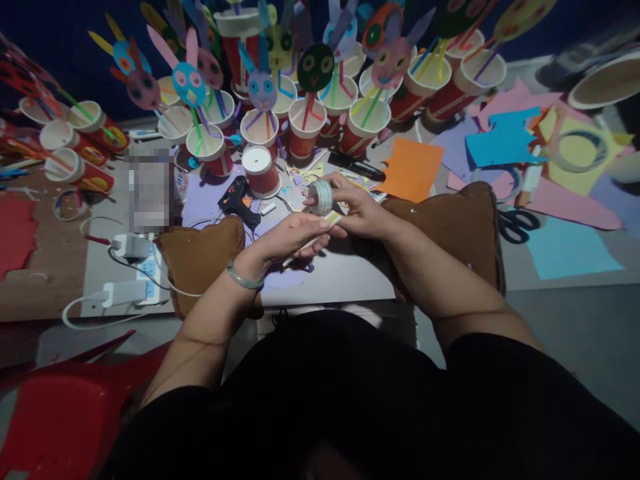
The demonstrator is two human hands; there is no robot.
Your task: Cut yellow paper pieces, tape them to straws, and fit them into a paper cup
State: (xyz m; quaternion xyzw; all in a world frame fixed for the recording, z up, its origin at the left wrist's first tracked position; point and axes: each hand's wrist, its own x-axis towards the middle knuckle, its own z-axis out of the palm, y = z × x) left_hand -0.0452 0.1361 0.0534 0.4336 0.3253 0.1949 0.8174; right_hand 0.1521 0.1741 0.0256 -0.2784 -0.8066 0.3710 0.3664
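Both hands meet over the table in front of me. My right hand (359,205) has its fingers closed on a roll of tape (323,197), pale and greenish-white. My left hand (303,233), with a bangle at the wrist, pinches a narrow pale strip (331,219) with a yellowish part. The strip slants down to the left under the fingers; its exact kind is unclear. Just left of the hands lie a black hot glue gun (239,200) and an upside-down paper cup (261,172). A black marker (357,165) rests behind them.
Several red-and-white cups (307,127) with paper rabbit faces on straws stand along the back. Brown cushions (450,230) lie near my forearms. Scissors (518,225), orange paper (414,168) and coloured scraps are at right. A power strip (153,273) with cables sits at left.
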